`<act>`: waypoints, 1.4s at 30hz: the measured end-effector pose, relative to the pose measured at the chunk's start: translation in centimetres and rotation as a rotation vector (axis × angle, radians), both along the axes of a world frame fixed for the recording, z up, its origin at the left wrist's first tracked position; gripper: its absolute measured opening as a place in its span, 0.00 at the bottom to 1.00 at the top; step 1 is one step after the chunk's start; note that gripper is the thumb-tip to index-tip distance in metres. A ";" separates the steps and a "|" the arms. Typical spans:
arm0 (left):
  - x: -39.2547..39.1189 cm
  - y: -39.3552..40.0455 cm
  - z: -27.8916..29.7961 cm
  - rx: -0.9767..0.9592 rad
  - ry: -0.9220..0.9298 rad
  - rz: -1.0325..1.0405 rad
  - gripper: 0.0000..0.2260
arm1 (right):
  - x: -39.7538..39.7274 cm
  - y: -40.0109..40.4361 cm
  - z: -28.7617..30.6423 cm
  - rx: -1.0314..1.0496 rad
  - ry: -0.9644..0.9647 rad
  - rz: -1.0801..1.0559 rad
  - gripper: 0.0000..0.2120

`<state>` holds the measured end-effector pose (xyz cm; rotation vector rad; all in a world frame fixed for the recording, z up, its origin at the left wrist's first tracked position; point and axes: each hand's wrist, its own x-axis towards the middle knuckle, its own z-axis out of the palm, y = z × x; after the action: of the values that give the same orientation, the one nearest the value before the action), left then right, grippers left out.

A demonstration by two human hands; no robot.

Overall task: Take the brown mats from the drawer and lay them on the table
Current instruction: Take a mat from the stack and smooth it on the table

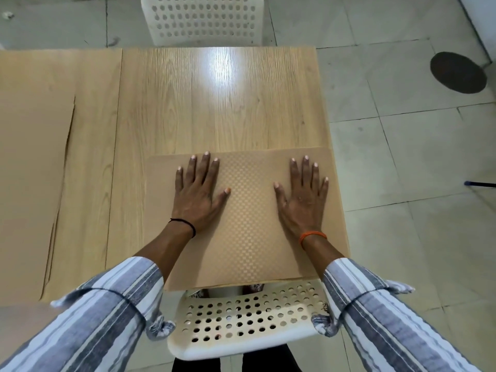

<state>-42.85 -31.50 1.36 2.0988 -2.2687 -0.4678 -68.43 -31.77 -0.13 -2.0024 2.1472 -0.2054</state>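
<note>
Chairs (201, 20) — beyond table (214, 103) (near too)

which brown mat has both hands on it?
The checkered brown mat at the table's near right edge, with the left hand and right hand flat on it. The plain mat far left lies untouched.

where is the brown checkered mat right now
In the head view the brown mat lies flat at the near right edge of the wooden table, under the left hand and right hand, just beyond the white perforated chair.
</note>
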 end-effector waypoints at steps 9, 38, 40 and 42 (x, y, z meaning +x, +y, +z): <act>-0.4 -0.1 -0.1 -0.027 0.005 -0.004 0.33 | -1.2 0.5 0.0 -0.020 0.001 0.017 0.31; 0.1 -0.5 -0.7 -0.097 0.008 0.056 0.30 | -1.3 -5.1 -0.1 0.020 0.007 0.137 0.32; 0.1 -0.5 -0.8 -0.093 0.002 0.055 0.30 | -3.0 -5.4 0.1 0.026 0.003 0.097 0.33; 0.1 -0.5 -0.8 -0.091 -0.011 0.051 0.31 | -3.9 -5.6 0.1 0.028 0.006 0.085 0.34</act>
<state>-42.75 -32.01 0.60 2.1152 -2.1911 -0.3451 -72.32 -37.40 -0.04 -2.0757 2.0510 -0.1555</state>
